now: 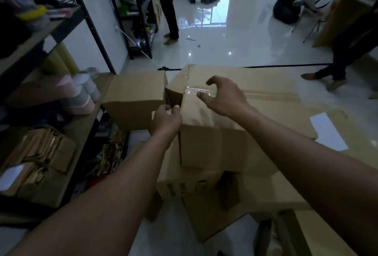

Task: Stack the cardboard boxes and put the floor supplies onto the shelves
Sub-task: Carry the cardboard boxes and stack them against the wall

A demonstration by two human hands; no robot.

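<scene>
Two boxes before you: a small box (134, 94) beside the big box (212, 139), which lies lengthwise left-to-right. Your left hand (166, 119) pinches its edge; your right hand (224, 97) spreads over its tape (191, 90).

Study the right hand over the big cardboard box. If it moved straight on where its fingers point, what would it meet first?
The right hand would most likely meet the clear tape on top of the big cardboard box; it looks nearly there, though depth is unclear.

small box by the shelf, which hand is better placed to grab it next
Left, likely. The left hand sits right beside the small box; the right hand is farther off, over the taped box.
</scene>
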